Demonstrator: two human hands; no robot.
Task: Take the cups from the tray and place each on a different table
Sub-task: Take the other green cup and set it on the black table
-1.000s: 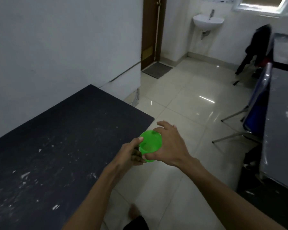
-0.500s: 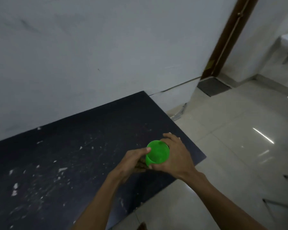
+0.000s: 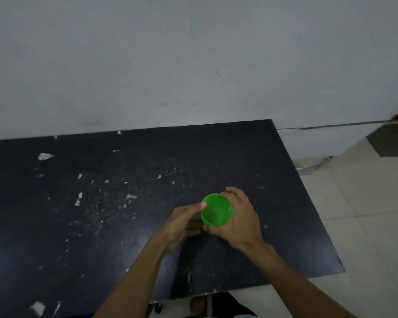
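Holding a green cup (image 3: 216, 210), both hands (image 3: 182, 222) (image 3: 238, 220) wrap it above a dark, chipped table (image 3: 101, 203); a gray wall (image 3: 193, 53) stands behind.

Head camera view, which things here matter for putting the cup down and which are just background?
Part of the job:
green cup
left hand
right hand
black table

Just around:
grey wall
tiled floor
dark mat

two bare forearms, no sleeves; left hand (image 3: 182, 222), right hand (image 3: 238, 220)
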